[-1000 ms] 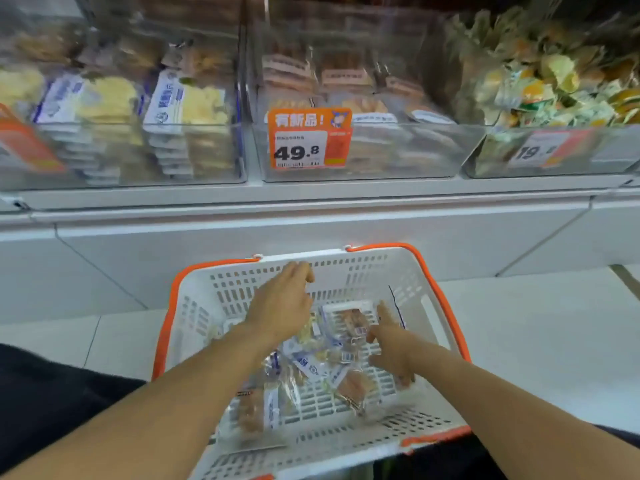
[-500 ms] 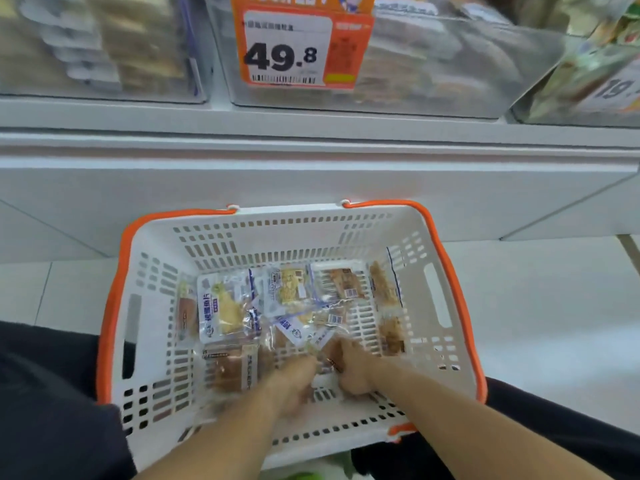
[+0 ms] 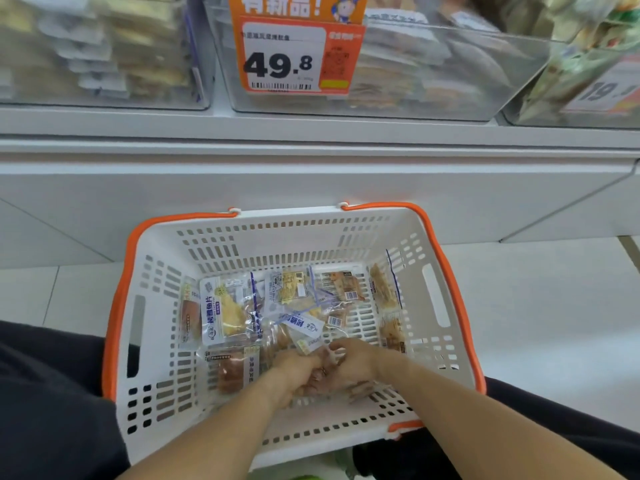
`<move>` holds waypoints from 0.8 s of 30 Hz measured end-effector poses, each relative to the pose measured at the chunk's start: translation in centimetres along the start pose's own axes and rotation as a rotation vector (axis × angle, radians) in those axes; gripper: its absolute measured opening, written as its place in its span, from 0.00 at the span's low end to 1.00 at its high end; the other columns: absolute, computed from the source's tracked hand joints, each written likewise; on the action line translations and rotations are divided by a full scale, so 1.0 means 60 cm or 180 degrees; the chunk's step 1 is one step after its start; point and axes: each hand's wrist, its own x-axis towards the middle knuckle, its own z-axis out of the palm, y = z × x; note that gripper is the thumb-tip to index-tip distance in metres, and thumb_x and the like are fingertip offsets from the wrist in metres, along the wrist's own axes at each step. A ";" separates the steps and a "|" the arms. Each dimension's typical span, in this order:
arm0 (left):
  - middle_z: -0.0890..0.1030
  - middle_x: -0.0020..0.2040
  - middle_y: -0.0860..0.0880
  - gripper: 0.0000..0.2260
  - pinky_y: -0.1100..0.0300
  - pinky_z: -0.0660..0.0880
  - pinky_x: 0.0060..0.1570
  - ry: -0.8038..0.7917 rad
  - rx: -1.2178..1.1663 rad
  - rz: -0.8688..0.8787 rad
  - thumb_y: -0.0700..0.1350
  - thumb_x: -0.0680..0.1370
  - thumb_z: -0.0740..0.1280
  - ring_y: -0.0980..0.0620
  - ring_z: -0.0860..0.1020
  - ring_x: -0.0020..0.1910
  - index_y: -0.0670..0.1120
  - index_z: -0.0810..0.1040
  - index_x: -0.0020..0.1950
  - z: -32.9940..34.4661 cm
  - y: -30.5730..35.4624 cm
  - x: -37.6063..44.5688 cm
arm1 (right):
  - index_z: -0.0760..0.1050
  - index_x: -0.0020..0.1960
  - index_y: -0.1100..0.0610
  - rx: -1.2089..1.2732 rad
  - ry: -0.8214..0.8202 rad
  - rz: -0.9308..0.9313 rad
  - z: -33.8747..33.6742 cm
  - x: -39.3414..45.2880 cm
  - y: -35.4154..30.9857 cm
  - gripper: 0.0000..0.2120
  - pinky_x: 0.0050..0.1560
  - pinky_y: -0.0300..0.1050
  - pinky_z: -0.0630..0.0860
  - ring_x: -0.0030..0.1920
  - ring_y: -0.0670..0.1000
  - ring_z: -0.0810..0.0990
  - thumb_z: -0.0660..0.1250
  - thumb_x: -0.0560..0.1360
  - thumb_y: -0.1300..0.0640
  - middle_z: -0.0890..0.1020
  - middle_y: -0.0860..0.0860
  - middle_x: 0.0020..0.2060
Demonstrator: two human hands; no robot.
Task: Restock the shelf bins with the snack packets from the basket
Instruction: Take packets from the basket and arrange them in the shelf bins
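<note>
We see both hands low in the white basket (image 3: 221, 237), the left hand (image 3: 294, 372) and right hand (image 3: 356, 362) meeting over a blurred clear snack packet (image 3: 325, 384); whether either grasps it we cannot tell. Other snack packets (image 3: 228, 310) lie on the basket floor. The shelf bins (image 3: 450, 71) above are cut off, their contents smeared.

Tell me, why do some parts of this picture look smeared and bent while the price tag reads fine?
Head view: the price tag is fairly sharp, but the bins beside it are blurred, the right one most. The wide lens bows the shelf edge and basket rim. Both hands are smeared at the fingers, so their grip is unclear. Lighting is even, with soft glare on the bin fronts.
</note>
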 end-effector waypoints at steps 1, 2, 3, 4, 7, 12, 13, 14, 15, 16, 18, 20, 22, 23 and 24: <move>0.85 0.38 0.44 0.11 0.56 0.82 0.37 -0.0080 0.0062 -0.0034 0.46 0.74 0.76 0.48 0.84 0.36 0.42 0.82 0.52 -0.004 0.003 -0.006 | 0.59 0.78 0.51 0.0083 -0.0009 0.0022 -0.010 -0.009 -0.001 0.50 0.67 0.48 0.72 0.65 0.53 0.74 0.81 0.63 0.47 0.72 0.53 0.71; 0.86 0.42 0.42 0.11 0.53 0.83 0.43 -0.0200 0.0126 -0.0087 0.42 0.73 0.77 0.46 0.85 0.42 0.41 0.82 0.53 -0.008 0.006 -0.015 | 0.59 0.78 0.51 0.0193 0.0008 0.0023 -0.018 -0.018 0.001 0.50 0.67 0.49 0.72 0.67 0.55 0.73 0.81 0.64 0.48 0.70 0.54 0.73; 0.86 0.45 0.41 0.13 0.51 0.83 0.47 -0.0303 0.0147 -0.0106 0.39 0.72 0.76 0.44 0.85 0.46 0.40 0.81 0.55 -0.012 0.010 -0.018 | 0.60 0.77 0.51 0.0291 -0.0010 0.0030 -0.027 -0.027 0.003 0.48 0.67 0.51 0.72 0.67 0.57 0.73 0.81 0.64 0.50 0.70 0.54 0.73; 0.85 0.48 0.40 0.16 0.49 0.83 0.49 -0.0359 0.0185 -0.0079 0.36 0.72 0.76 0.44 0.84 0.49 0.39 0.78 0.58 -0.016 0.017 -0.025 | 0.64 0.75 0.51 0.0358 -0.0015 0.0011 -0.036 -0.038 0.000 0.43 0.67 0.52 0.72 0.67 0.57 0.74 0.81 0.65 0.52 0.72 0.54 0.71; 0.82 0.55 0.37 0.34 0.50 0.82 0.51 -0.0496 0.0370 0.0242 0.32 0.71 0.75 0.43 0.84 0.52 0.44 0.63 0.73 -0.023 0.045 -0.053 | 0.80 0.59 0.55 0.0231 -0.0099 -0.0267 -0.063 -0.073 -0.008 0.20 0.63 0.50 0.78 0.56 0.48 0.82 0.79 0.68 0.55 0.84 0.49 0.54; 0.79 0.61 0.42 0.29 0.53 0.81 0.53 -0.0656 0.0741 0.1099 0.41 0.72 0.77 0.51 0.84 0.49 0.48 0.71 0.70 -0.057 0.145 -0.154 | 0.74 0.38 0.55 -0.0037 0.0437 -0.1032 -0.130 -0.165 -0.050 0.13 0.33 0.36 0.75 0.32 0.46 0.77 0.78 0.69 0.64 0.78 0.45 0.30; 0.79 0.60 0.44 0.23 0.53 0.81 0.53 -0.0609 0.0863 0.1310 0.43 0.72 0.77 0.53 0.83 0.49 0.48 0.75 0.64 -0.067 0.171 -0.175 | 0.73 0.35 0.53 -0.0170 0.0580 -0.1143 -0.141 -0.184 -0.062 0.15 0.35 0.38 0.74 0.32 0.47 0.76 0.79 0.68 0.63 0.77 0.44 0.29; 0.81 0.57 0.47 0.20 0.54 0.82 0.51 -0.0615 0.1130 0.1464 0.44 0.72 0.77 0.54 0.82 0.48 0.47 0.78 0.62 -0.075 0.197 -0.198 | 0.73 0.33 0.52 -0.0292 0.0717 -0.1257 -0.152 -0.202 -0.074 0.16 0.36 0.40 0.74 0.32 0.46 0.75 0.80 0.66 0.62 0.75 0.43 0.28; 0.82 0.49 0.49 0.18 0.56 0.81 0.47 -0.0607 0.1457 0.1593 0.45 0.73 0.77 0.54 0.81 0.44 0.46 0.78 0.61 -0.083 0.224 -0.222 | 0.72 0.31 0.52 -0.0371 0.0847 -0.1396 -0.164 -0.222 -0.087 0.18 0.36 0.40 0.72 0.31 0.45 0.73 0.81 0.65 0.62 0.74 0.42 0.27; 0.82 0.42 0.49 0.17 0.58 0.80 0.44 -0.0600 0.1778 0.1667 0.46 0.74 0.76 0.54 0.80 0.40 0.44 0.79 0.61 -0.090 0.250 -0.246 | 0.72 0.30 0.52 -0.0337 0.0990 -0.1550 -0.174 -0.243 -0.100 0.18 0.34 0.40 0.70 0.29 0.44 0.71 0.81 0.64 0.62 0.72 0.41 0.25; 0.79 0.33 0.45 0.09 0.56 0.77 0.39 -0.0495 0.2234 0.1923 0.45 0.75 0.74 0.51 0.78 0.33 0.41 0.82 0.51 -0.101 0.300 -0.295 | 0.78 0.37 0.51 0.0195 0.1271 -0.1886 -0.189 -0.285 -0.124 0.16 0.34 0.38 0.69 0.29 0.43 0.71 0.83 0.62 0.64 0.75 0.40 0.26; 0.78 0.33 0.39 0.07 0.56 0.77 0.37 -0.0264 0.2229 0.2287 0.42 0.76 0.73 0.49 0.77 0.31 0.39 0.82 0.41 -0.115 0.340 -0.336 | 0.81 0.49 0.56 0.1173 0.1428 -0.2285 -0.195 -0.321 -0.150 0.20 0.37 0.40 0.72 0.33 0.46 0.76 0.83 0.61 0.66 0.80 0.48 0.32; 0.80 0.41 0.32 0.12 0.57 0.79 0.36 -0.0131 0.1880 0.2603 0.40 0.76 0.73 0.46 0.79 0.35 0.31 0.79 0.50 -0.129 0.368 -0.369 | 0.79 0.53 0.60 0.2274 0.1429 -0.2673 -0.195 -0.345 -0.177 0.19 0.38 0.42 0.73 0.37 0.49 0.79 0.80 0.65 0.65 0.82 0.51 0.36; 0.81 0.45 0.30 0.12 0.58 0.79 0.36 -0.0080 0.1661 0.2754 0.39 0.76 0.72 0.44 0.79 0.38 0.31 0.79 0.54 -0.135 0.377 -0.384 | 0.78 0.53 0.59 0.2670 0.1361 -0.2808 -0.193 -0.357 -0.188 0.18 0.39 0.43 0.76 0.38 0.50 0.81 0.79 0.66 0.62 0.83 0.53 0.39; 0.83 0.48 0.32 0.11 0.58 0.80 0.36 -0.0045 0.1436 0.2894 0.38 0.76 0.72 0.43 0.80 0.40 0.33 0.80 0.56 -0.138 0.383 -0.400 | 0.77 0.53 0.59 0.2891 0.1263 -0.2892 -0.189 -0.369 -0.198 0.17 0.42 0.45 0.79 0.41 0.52 0.83 0.77 0.67 0.58 0.84 0.56 0.42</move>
